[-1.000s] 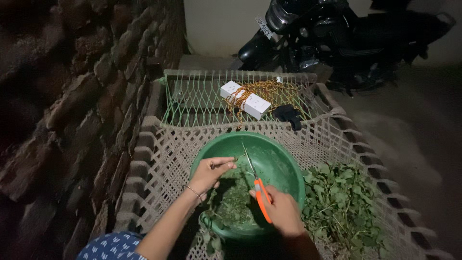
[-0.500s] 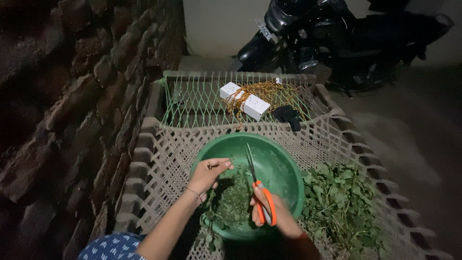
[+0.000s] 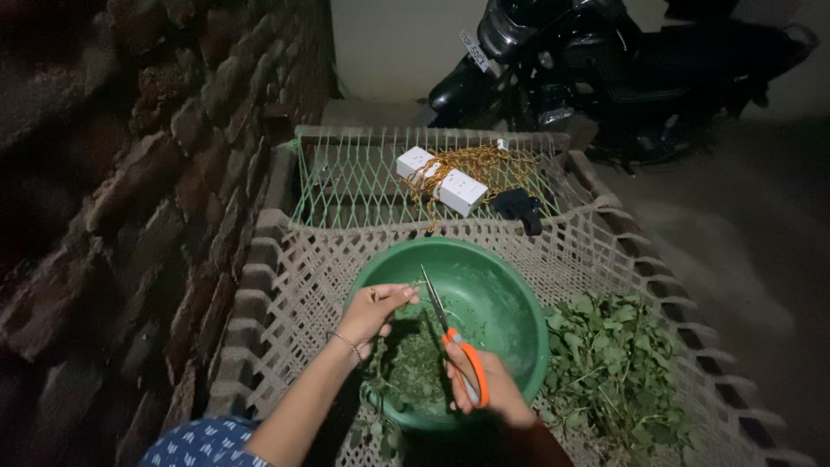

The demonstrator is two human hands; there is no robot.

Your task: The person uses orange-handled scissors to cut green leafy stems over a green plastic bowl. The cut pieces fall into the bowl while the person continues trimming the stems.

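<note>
**A:** Where are the hands?

**B:** Both sit low in the middle of the frame, over the green bowl [image 3: 493, 298]. The left hand [image 3: 373, 313] comes in from the lower left, forearm slanting up from a blue patterned sleeve [image 3: 203, 443], a thin bracelet [image 3: 347, 343] at the wrist. Its fingers are drawn together in a pinch on a thin green stem [image 3: 418, 286], the fingertips pointing right, toward the blades.

**A:** And the other one?

**B:** The right hand [image 3: 488, 389] rises from the bottom edge, knuckles up, fingers curled closed through the orange handles of the scissors [image 3: 450, 333]. The blades point up and slightly left, their tip just beside the left fingertips. Whether the blades are parted I cannot tell; they look like one thin line.

**A:** What is in the bowl?

**B:** A dark heap of cut greens [image 3: 411, 367] in its lower left part, under and between the two hands. The far side of the bowl is bare.

**A:** And around it?

**B:** The bowl rests on a woven cot [image 3: 285, 285]. A pile of leafy stalks [image 3: 614, 372] lies just beside the bowl at lower right. Toward the upper middle, on the green netting, two white boxes [image 3: 441, 177] lie under a tangle of yellow cord [image 3: 480, 160], with a small dark object [image 3: 521, 207] near them. A brick wall [image 3: 130, 173] fills the left, and a motorcycle [image 3: 605, 69] stands at upper right.
</note>
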